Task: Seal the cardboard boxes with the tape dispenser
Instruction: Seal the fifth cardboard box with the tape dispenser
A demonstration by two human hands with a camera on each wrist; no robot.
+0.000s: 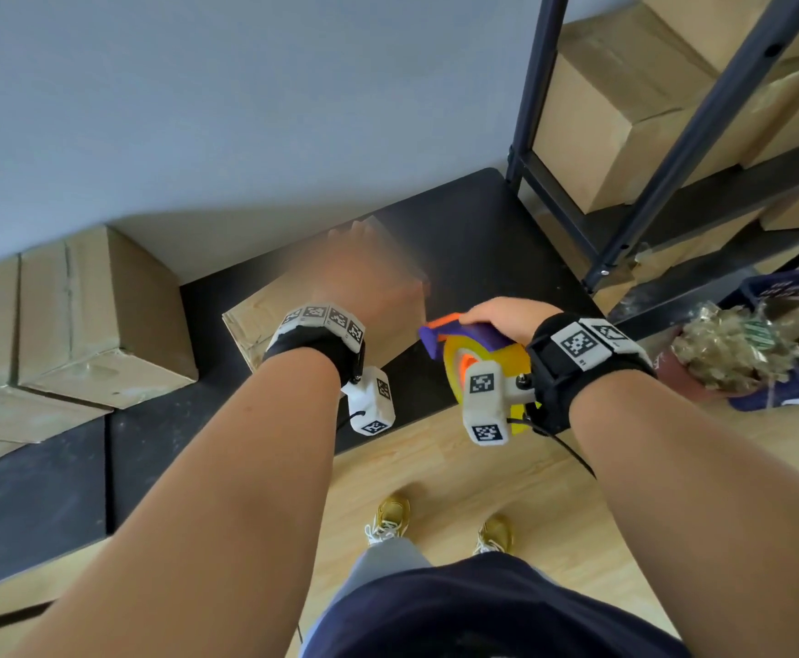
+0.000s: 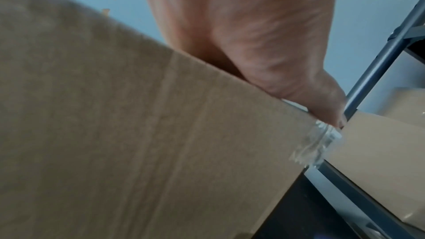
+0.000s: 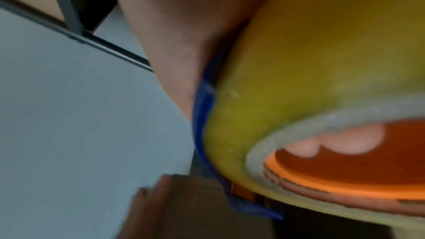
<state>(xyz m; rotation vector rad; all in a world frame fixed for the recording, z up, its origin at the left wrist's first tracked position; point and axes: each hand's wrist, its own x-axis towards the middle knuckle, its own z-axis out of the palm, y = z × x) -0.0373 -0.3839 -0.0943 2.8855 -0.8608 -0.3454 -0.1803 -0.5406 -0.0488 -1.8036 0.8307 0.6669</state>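
A cardboard box (image 1: 257, 325) stands on the black table (image 1: 483, 239) in the head view. My left hand (image 1: 369, 273) lies on its top, motion-blurred. The left wrist view shows the box side (image 2: 115, 115) and my left hand (image 2: 253, 34) above it, the thumb down at a corner covered with clear tape (image 2: 319, 144). My right hand (image 1: 502, 318) grips the tape dispenser (image 1: 478, 344), purple and orange with a yellow roll, just right of the box. Up close, the yellow roll (image 3: 299, 79) fills the right wrist view, with fingertips (image 3: 345, 143) showing through its orange core.
Several more cardboard boxes (image 1: 93, 315) are stacked on the table at the left. A dark metal shelf rack (image 1: 672, 149) with boxes stands at the right. A blue basket (image 1: 767, 396) with wrapped packets sits on the wooden floor beside it.
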